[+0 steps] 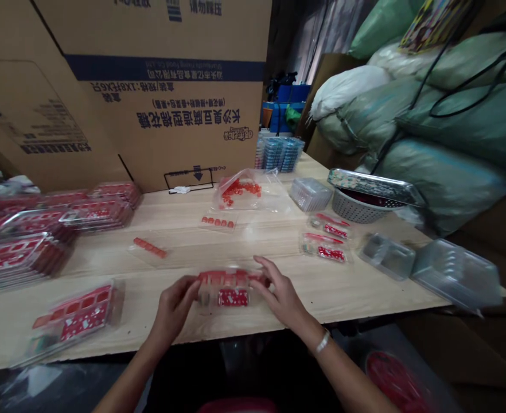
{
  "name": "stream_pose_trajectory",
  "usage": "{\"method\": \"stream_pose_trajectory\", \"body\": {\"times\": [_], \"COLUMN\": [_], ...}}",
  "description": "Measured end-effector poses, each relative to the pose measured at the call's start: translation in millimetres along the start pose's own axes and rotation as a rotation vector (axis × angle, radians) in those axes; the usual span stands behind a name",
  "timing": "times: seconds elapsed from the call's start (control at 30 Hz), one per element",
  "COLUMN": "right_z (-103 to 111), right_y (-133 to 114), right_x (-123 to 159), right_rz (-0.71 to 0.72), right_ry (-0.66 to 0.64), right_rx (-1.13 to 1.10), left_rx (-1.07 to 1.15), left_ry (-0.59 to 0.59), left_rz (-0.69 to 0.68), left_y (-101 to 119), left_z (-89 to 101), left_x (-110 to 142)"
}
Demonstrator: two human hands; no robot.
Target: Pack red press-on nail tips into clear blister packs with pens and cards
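Observation:
In front of me at the table's near edge is a clear plastic tray with a red white-dotted packet inside. A strip of red-orange squares lies along its upper side. My left hand pinches the left end of the tray and strip. At the right end, the thumb and fingers of my right hand close round the tray's corner; its index finger is raised. Blur hides the exact contact. Farther back, a red strip and a row of red squares lie in clear film.
Filled trays are stacked at left, with another pile nearer. A bag of red pieces lies behind. On the right are two part-filled trays, empty clear trays and a grey basket. A large carton stands behind.

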State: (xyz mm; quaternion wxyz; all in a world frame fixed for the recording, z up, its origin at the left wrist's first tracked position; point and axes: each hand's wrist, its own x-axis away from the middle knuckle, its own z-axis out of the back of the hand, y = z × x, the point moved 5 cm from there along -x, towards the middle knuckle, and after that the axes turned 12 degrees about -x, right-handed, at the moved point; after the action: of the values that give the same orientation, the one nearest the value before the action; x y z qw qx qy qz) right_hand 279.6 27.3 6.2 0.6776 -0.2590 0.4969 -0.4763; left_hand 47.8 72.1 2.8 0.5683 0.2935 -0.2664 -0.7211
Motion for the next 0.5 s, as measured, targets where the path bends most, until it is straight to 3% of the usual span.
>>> {"method": "stream_pose_trajectory", "body": {"times": [0.07,0.13,0.27,0.37,0.43,0.5], "right_z": [-13.4,-21.7,-31.7,-42.9,-48.2,-40.6], "right_y": [26.1,43.4,51.2,40.6,33.3,32.2], "right_x": [-14.5,-22.6,-24.8,-24.3,-24.7,-24.1], "right_rz": [-0.107,-0.119,-0.065,-0.033,-0.003,0.046], "right_ry": [-0.027,-0.061,-0.158,-0.200,-0.221,-0.233], "right_rx": [0.038,0.113,0.202,0.239,0.252,0.272], "left_rx": [-0.027,-0.034,0.012,-0.236,-0.447,-0.583], "left_ry": [-0.012,-0.023,-0.036,0.046,0.012,-0.063], "left_rz": [0.104,0.147,0.129,-0.121,-0.376,-0.551], "left_y": [-12.5,-26.2,-39.8,-19.2,-1.8,0.4], "left_z": [-8.9,-16.2,-22.1,-24.9,-36.7,-46.6], "left_x": [-20.6,-31.2,-25.4,-11.8,-0.5,10.0]}}
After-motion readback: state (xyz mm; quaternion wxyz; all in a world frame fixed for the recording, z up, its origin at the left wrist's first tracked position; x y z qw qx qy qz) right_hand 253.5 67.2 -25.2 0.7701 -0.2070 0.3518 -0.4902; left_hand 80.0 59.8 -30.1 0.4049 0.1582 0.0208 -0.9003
